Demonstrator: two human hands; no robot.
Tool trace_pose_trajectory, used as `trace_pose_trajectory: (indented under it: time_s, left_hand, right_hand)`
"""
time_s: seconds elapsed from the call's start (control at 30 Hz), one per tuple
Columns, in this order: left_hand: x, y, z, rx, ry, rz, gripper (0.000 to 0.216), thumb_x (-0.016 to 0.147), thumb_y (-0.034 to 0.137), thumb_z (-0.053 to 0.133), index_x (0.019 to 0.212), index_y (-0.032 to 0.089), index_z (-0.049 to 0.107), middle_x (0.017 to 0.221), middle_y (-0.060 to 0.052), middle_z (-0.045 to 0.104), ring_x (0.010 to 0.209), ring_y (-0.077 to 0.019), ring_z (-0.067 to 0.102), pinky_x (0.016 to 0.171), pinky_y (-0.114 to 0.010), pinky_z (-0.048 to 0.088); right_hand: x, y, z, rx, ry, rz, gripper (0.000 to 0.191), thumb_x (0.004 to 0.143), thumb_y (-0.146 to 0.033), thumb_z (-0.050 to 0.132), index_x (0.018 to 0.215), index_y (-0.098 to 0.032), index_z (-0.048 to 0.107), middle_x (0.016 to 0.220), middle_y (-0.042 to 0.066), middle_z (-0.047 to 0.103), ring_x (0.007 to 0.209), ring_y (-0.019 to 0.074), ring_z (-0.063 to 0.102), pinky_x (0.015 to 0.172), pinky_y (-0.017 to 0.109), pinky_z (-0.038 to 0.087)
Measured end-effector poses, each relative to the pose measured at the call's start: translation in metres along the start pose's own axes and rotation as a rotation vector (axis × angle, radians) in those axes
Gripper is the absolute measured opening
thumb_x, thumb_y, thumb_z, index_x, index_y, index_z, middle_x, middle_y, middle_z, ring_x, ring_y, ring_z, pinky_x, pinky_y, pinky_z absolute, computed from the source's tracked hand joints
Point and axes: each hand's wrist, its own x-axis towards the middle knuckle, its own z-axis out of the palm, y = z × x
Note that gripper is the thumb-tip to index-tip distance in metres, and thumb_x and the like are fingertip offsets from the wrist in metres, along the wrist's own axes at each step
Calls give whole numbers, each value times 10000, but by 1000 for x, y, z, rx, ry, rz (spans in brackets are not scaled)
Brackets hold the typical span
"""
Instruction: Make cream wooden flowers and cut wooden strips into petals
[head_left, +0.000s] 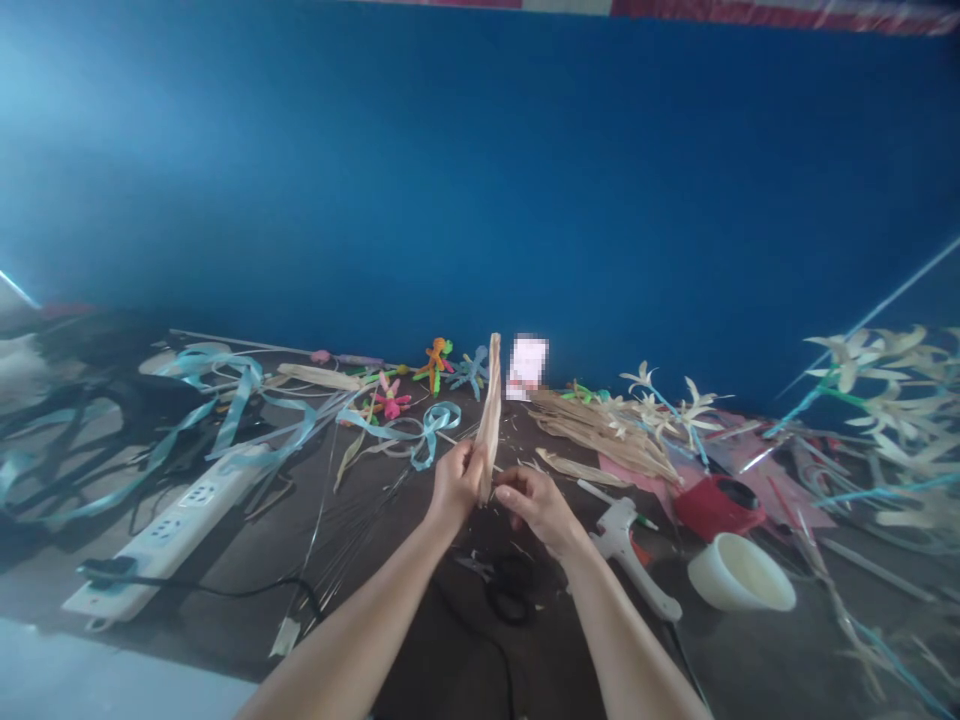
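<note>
My left hand (456,482) is closed around the lower part of a dried corn husk (491,400), a long pale strip standing upright. Close to the husk's bottom end is my right hand (534,505), its thumb and fingers drawn together in a pinch. What lies between those fingertips, if anything, is too small to make out. Below both hands rests a pair of black-handled scissors (510,590). A flat pile of more dried husks (600,430) lies beyond my right hand, and one loose husk piece (581,468) is nearer to it.
A white glue gun (634,560), a cream cup (739,575) and a red tape dispenser (720,507) stand at right, near husk flowers (885,400). At left lie a power strip (176,530) and light-blue ribbon (232,400). Small pipe-cleaner figures (435,365) line the blue wall (480,180).
</note>
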Motion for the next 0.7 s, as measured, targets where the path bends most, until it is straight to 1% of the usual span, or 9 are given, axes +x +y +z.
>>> trace_pose_trajectory:
  time_s: [0.07,0.13,0.2,0.3,0.37,0.47,0.6,0.7]
  left_hand:
    - [-4,4,1,16,-67,21,286,751,391,431,602,157,501,521,22,437,498,-105,392,471,-206,282]
    - [-7,6,2,9,-118,44,282,756,386,426,633,153,529,545,16,466,530,-114,420,500,-207,302]
    - [-8,5,4,-4,-112,49,284,757,385,426,644,150,536,561,13,480,551,-119,433,516,-206,310]
    - [-7,1,6,-16,-78,17,305,759,394,420,622,143,527,548,20,463,533,-111,416,496,-202,299]
    - [-6,-2,6,-21,-82,5,311,762,392,415,620,139,528,541,24,454,524,-106,405,487,-201,294]
    - [-4,-4,5,-8,-78,9,308,767,382,409,616,136,518,538,27,449,518,-101,398,481,-201,292]
    - [-5,-1,4,36,-38,25,306,753,389,432,603,138,522,526,25,463,507,-104,412,477,-203,300]
    - [-6,-1,6,-35,-95,2,274,717,392,482,673,136,570,567,-1,538,535,-128,473,491,-211,341]
  right_hand:
    - [2,0,1,33,97,-34,242,656,-383,611,745,-162,567,507,-45,513,360,67,421,340,182,326]
    - [4,1,2,54,125,-31,233,645,-378,620,701,-160,558,499,-39,515,370,76,429,356,193,336]
    - [5,2,3,117,127,0,235,639,-381,623,666,-160,548,496,-36,519,382,83,440,380,205,356]
    - [5,3,3,250,137,62,247,641,-393,617,629,-164,528,458,-46,488,380,90,447,395,214,370]
    - [5,3,2,289,147,79,254,637,-397,620,617,-163,523,450,-47,483,376,94,454,397,218,374]
    - [6,4,1,252,197,50,253,646,-400,611,632,-158,539,447,-38,494,370,97,449,390,219,365]
    - [7,9,0,122,289,-12,261,664,-416,583,640,-158,557,414,-38,474,368,101,436,377,214,332]
    - [8,11,-2,71,349,-27,283,668,-442,566,651,-160,554,435,-31,493,367,99,429,375,215,334]
